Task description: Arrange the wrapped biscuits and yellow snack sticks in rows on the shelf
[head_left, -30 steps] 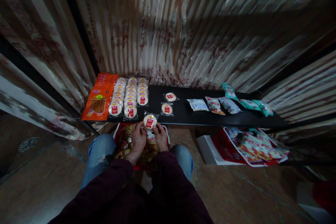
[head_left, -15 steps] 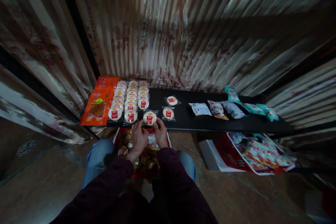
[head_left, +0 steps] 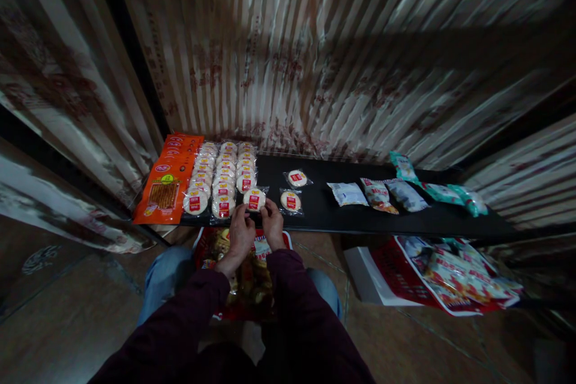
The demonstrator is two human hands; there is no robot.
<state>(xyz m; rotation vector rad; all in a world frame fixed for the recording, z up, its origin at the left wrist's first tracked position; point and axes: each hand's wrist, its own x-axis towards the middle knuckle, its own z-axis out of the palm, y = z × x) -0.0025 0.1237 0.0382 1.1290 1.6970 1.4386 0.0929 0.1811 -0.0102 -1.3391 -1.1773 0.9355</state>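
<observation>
Between my two hands, at the front edge of the black shelf, is a round white rice cracker (head_left: 254,199) in clear wrap with a red label. My left hand (head_left: 242,233) grips its near left edge with closed fingers. On the near right edge, my right hand (head_left: 273,225) pinches the wrapper. The cracker touches the front of the third overlapping row of wrapped rice crackers (head_left: 246,169). Two more such rows (head_left: 224,192) lie to the left. Two loose rice crackers, one farther back (head_left: 297,177) and one nearer (head_left: 290,200), lie to the right.
An orange snack bag (head_left: 164,183) lies at the shelf's left end. Several small snack packets (head_left: 379,194) are spread along the right half of the black shelf (head_left: 315,216). Below, a red box of wrapped snacks (head_left: 213,306) sits between my knees; another red box (head_left: 396,270) stands right.
My hands have moved the rice cracker slightly back and left, against the third row's front end. The view has shifted a little.
</observation>
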